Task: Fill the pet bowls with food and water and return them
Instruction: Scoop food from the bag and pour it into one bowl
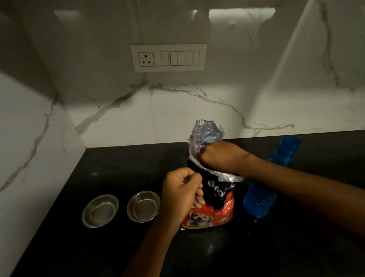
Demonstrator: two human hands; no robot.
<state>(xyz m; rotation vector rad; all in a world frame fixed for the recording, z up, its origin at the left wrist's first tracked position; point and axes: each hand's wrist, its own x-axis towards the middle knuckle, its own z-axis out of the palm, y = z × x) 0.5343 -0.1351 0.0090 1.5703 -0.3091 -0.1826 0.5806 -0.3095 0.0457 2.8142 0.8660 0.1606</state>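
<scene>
Two steel pet bowls stand empty side by side on the black counter, the left bowl [100, 210] and the right bowl [143, 206]. Just right of them a red and black puppy food bag [213, 207] stands upright with its silver top open. My left hand [182, 192] grips the bag's left edge near the top. My right hand [219, 157] reaches into the bag's mouth, its fingers hidden inside. A blue water bottle [268, 183] stands behind my right forearm, partly covered by it.
The black counter [119, 254] meets a white marbled wall at the back and on the left. A switch and socket panel [168, 57] is set in the back wall above the bag.
</scene>
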